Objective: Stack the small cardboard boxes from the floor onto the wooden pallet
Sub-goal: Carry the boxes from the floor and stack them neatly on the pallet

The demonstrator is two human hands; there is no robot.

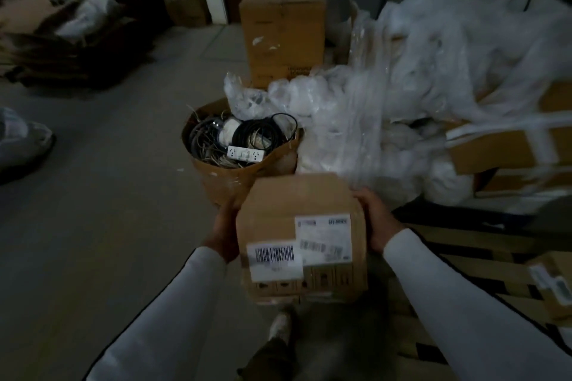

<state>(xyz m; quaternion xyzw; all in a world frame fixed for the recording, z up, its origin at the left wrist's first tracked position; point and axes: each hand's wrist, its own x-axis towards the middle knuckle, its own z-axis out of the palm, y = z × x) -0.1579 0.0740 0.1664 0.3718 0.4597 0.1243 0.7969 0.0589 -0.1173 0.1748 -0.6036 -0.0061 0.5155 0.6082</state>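
Observation:
I hold a small cardboard box (301, 226) with white barcode labels up in front of me. My left hand (224, 230) presses against its left side and my right hand (376, 219) grips its right side, fingers curled over the edge. The wooden pallet (458, 260) lies low on the right, its slats partly hidden behind my right sleeve. Another small labelled box (554, 284) rests on the pallet at the far right edge.
A round cardboard bin (241, 170) full of cables and a power strip stands just ahead. Behind it rises a tall cardboard box (283, 28). Crumpled clear plastic wrap (418, 96) covers boxes on the right. Dark clutter fills the far left; my shoe (280, 325) shows below.

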